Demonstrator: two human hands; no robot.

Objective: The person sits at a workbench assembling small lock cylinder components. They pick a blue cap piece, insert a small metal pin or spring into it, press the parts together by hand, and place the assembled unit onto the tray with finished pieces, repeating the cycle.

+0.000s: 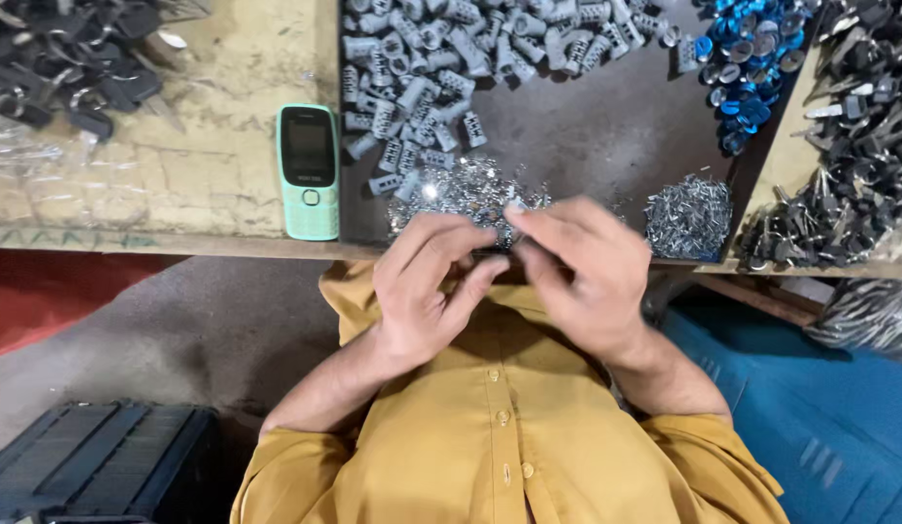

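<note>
Left hand (427, 281) and right hand (577, 267) pinch one small metal part (504, 236) between fingertips. Judged light, rigid, slippery; best held by its ends over the pin heap (466, 189).

The person wears a yellow shirt (499, 427) with small round buttons (503, 417) down the front. The sleeves (276, 475) are rolled up. Both hands and arms are bare.

Bare dark tray floor (587, 136) lies open between the grey cylinder heap (451, 68), blue caps (752, 68) and pin pile (689, 218).
</note>
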